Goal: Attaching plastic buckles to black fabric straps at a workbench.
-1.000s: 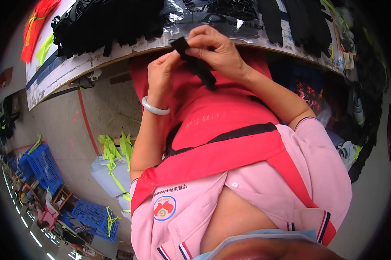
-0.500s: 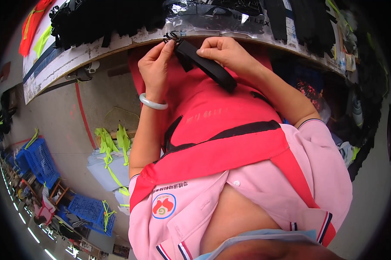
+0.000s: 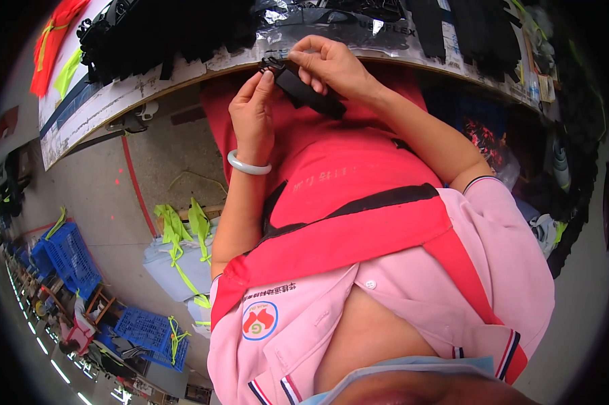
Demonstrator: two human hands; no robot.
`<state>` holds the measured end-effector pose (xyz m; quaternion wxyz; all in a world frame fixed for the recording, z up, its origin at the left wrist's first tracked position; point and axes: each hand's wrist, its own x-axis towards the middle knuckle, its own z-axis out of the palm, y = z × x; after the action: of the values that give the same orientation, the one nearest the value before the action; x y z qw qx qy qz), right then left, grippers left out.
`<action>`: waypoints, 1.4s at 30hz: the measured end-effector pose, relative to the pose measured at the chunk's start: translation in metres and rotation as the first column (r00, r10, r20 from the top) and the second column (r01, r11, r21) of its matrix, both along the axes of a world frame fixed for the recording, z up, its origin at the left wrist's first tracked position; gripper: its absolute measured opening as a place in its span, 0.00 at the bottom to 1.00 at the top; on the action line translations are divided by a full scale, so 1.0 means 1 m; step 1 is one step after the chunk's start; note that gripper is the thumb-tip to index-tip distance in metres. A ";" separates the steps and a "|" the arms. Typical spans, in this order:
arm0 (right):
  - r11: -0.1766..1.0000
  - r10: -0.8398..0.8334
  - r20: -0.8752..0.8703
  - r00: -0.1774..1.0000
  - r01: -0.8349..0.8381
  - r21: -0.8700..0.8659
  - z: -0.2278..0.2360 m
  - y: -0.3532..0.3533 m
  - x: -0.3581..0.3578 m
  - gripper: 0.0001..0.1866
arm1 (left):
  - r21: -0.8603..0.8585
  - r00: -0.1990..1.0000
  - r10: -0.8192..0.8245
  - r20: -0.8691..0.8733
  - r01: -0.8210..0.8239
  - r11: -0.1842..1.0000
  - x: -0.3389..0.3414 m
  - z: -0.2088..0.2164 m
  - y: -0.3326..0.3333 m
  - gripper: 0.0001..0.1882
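Note:
A black strap (image 3: 309,96), folded into a loop, hangs over my red apron just in front of the table edge. At its upper left end is a small black plastic buckle (image 3: 270,63), whose exact form is hard to make out. My left hand (image 3: 252,111) is closed, thumb and forefinger pinching at the buckle end. My right hand (image 3: 335,69) is closed too, its fingers bent at the upper end of the strap beside the buckle. Part of the strap is hidden behind those fingers.
The worktable (image 3: 176,84) runs across the top, carrying a heap of black straps (image 3: 169,34) and a clear plastic bag (image 3: 324,34). Blue crates (image 3: 75,256) and a pale bundle with yellow-green ties (image 3: 169,266) stand on the floor to the left. Another person (image 3: 80,331) is far left.
My right hand has moved up and left, toward the buckle end. The strap's loop has drawn up shorter, and my left hand has shifted slightly right and down.

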<state>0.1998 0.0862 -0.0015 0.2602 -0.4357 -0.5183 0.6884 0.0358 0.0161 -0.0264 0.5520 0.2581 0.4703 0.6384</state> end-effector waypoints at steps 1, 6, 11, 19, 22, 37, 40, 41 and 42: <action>1.000 -0.001 0.000 1.000 0.001 0.000 -0.001 -0.001 0.000 0.10 | -0.052 0.967 -0.080 0.242 0.095 0.994 -0.007 0.000 0.001 0.10; 0.919 0.259 0.188 0.947 -0.302 0.253 -0.003 -0.007 -0.002 0.10 | -0.066 0.801 -0.153 0.578 0.233 0.970 -0.031 -0.018 0.000 0.10; 0.910 0.367 0.206 0.907 -0.396 0.120 0.003 -0.010 0.010 0.11 | 0.047 0.900 -0.206 0.383 0.203 0.978 -0.043 -0.026 0.000 0.12; 0.922 0.347 -0.085 0.934 -0.357 -0.153 0.016 0.025 -0.019 0.11 | -0.080 0.905 -0.394 0.161 0.410 0.909 -0.050 0.021 -0.006 0.09; 0.352 -0.089 0.381 0.920 -0.329 0.876 0.044 0.092 -0.003 0.11 | 0.072 0.748 -0.656 -0.100 0.663 0.745 -0.090 0.057 -0.010 0.08; 0.709 0.139 0.180 0.974 -0.225 0.669 0.095 0.101 -0.039 0.10 | 0.371 0.438 0.356 -0.825 -0.055 0.927 -0.144 0.111 0.129 0.12; 0.885 0.198 0.142 0.970 -0.239 0.400 0.056 0.072 -0.003 0.10 | 0.395 0.447 0.391 -0.804 -0.090 0.914 -0.117 0.106 0.112 0.11; 0.913 0.244 0.130 0.961 -0.273 0.303 0.050 0.062 0.007 0.10 | 0.310 0.544 0.299 -0.784 -0.073 0.948 -0.105 0.105 0.102 0.11; 0.930 0.290 0.110 0.951 -0.307 0.202 0.044 0.051 0.015 0.11 | 0.221 0.632 0.201 -0.748 -0.047 0.974 -0.089 0.099 0.097 0.11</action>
<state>0.2147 0.1370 0.0426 0.1777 -0.3474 -0.6602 0.6418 -0.0536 0.1127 0.0729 0.2296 0.5197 0.6163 0.5453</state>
